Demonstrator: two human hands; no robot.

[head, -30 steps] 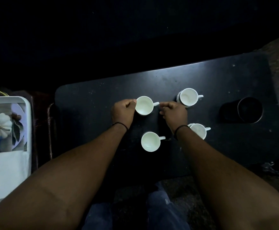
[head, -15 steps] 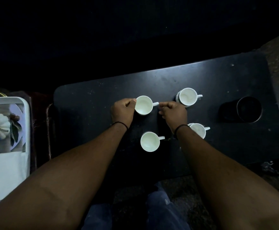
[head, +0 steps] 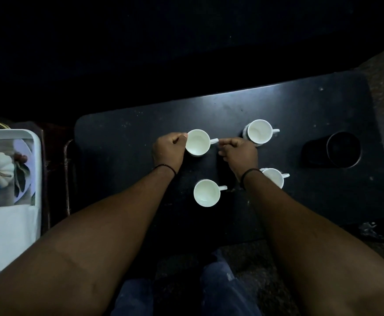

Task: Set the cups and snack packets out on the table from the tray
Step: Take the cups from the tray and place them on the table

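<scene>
almost no change vs 1 s ago: both hands stay on the same far-left cup (head: 197, 142) on the dark bench (head: 129, 142). left hand (head: 168, 149) curled, fingers (head: 182, 136) pressed to the rim's left side; right hand (head: 240, 152) fingers pinch the handle tip. 3 other white cups: one (head: 259, 131) just behind the right hand, one (head: 207, 193) nearer between the wrists, one (head: 274, 177) half hidden by the right wrist. white tray (head: 35, 142) far left of the fingers. no legible writing.
</scene>
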